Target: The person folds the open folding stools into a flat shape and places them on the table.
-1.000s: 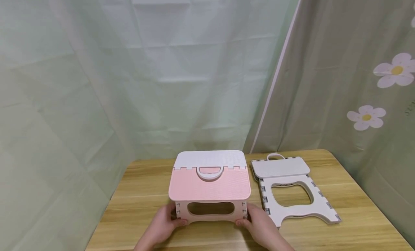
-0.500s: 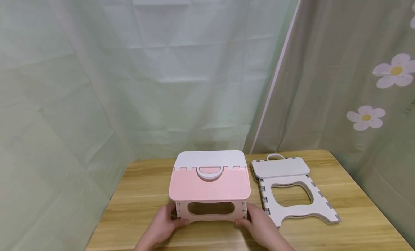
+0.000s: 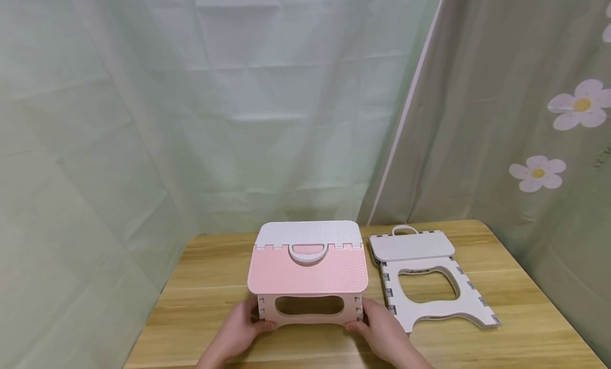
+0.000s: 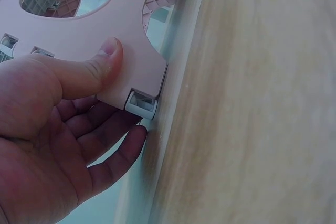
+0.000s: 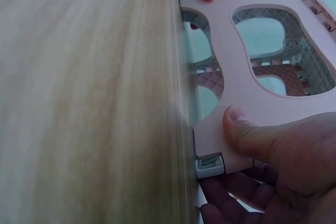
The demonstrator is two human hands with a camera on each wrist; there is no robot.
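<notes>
A pink and white folding stool stands unfolded on the wooden table, its white handle lying in the middle of the seat. My left hand grips the lower left corner of its front leg panel. In the left wrist view the thumb presses the panel's pink face while the other fingers reach behind the edge. On the opposite corner my right hand holds the panel likewise, its thumb on the front face. Both hands stay low, close to the tabletop.
A second, white folding stool lies folded flat on the table, just right of the pink one. A pale green curtain hangs behind, and a grey-green curtain with flowers hangs at the right.
</notes>
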